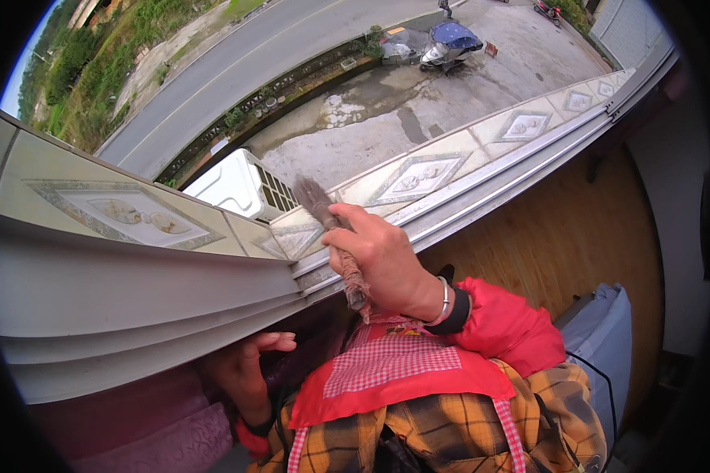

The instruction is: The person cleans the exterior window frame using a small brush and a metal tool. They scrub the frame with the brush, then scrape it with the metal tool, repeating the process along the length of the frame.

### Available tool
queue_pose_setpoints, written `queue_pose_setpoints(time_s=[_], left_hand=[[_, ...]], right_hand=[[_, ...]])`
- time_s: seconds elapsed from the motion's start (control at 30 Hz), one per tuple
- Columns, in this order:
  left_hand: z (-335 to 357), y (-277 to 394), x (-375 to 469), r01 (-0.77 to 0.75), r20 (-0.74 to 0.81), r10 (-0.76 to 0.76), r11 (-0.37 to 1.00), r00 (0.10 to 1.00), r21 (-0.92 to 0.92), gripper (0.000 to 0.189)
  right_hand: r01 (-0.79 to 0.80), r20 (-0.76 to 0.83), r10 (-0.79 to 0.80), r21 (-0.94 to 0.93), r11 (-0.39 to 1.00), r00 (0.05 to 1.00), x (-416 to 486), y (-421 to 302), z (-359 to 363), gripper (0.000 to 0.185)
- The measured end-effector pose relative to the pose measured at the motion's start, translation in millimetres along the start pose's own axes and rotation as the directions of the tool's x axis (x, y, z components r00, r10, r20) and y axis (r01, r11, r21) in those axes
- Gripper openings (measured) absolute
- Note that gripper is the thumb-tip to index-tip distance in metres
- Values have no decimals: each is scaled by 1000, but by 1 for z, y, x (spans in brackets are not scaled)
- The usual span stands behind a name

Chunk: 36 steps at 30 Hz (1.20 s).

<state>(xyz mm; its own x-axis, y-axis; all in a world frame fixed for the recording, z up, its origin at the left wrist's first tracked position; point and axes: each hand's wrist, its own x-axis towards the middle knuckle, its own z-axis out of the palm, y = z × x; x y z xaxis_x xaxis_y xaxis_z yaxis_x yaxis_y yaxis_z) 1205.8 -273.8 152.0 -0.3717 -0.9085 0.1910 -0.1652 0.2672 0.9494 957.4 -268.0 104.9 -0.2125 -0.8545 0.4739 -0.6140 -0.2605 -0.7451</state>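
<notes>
My right hand (384, 260) grips a worn brush (349, 266) whose handle is wrapped in fraying brown string. Its dark bristle head (312, 198) points away from me, above the tiled outer sill (355, 192) near the corner of the window opening. Below the brush runs the metal sliding-window track (438, 227); whether the bristles touch the sill cannot be told. My left hand (254, 355) hangs low beside the pale window frame (136, 295), close to a purple curtain (160, 414). Its fingers are extended and nothing shows in them.
Outside and lower down are a white air-conditioner unit (236, 183), a paved yard (378, 118), a covered scooter (447, 50) and a road (213, 77). Indoors, a grey-blue covered item (600, 337) stands on the wooden floor (544, 236) to my right.
</notes>
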Motion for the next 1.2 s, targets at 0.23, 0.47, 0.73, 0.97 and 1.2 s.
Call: queue_pose_setpoints(time_s=[0.23, 0.47, 0.73, 0.97, 1.2], left_hand=[[-4, 0, 1, 48, 56, -45, 997, 997, -53, 41], [-4, 2, 2, 57, 61, -55, 998, 997, -35, 40], [-5, 4, 3, 88, 93, -84, 995, 992, -42, 38], [-9, 4, 4, 58, 130, -49, 996, 990, -68, 38], [-9, 1, 3, 58, 134, -54, 998, 989, -24, 38]], right_hand=[[-76, -127, 84, 61, 995, 988, 5, -18, -34, 29], [20, -30, -14, 184, 983, 999, -10, -38, 24, 29], [34, -192, 6, 202, 979, 981, -36, -24, 31, 22], [7, -313, 68, 235, 972, 947, -44, -20, 39, 22], [53, -210, 5, 270, 962, 978, -41, -25, 20, 21]])
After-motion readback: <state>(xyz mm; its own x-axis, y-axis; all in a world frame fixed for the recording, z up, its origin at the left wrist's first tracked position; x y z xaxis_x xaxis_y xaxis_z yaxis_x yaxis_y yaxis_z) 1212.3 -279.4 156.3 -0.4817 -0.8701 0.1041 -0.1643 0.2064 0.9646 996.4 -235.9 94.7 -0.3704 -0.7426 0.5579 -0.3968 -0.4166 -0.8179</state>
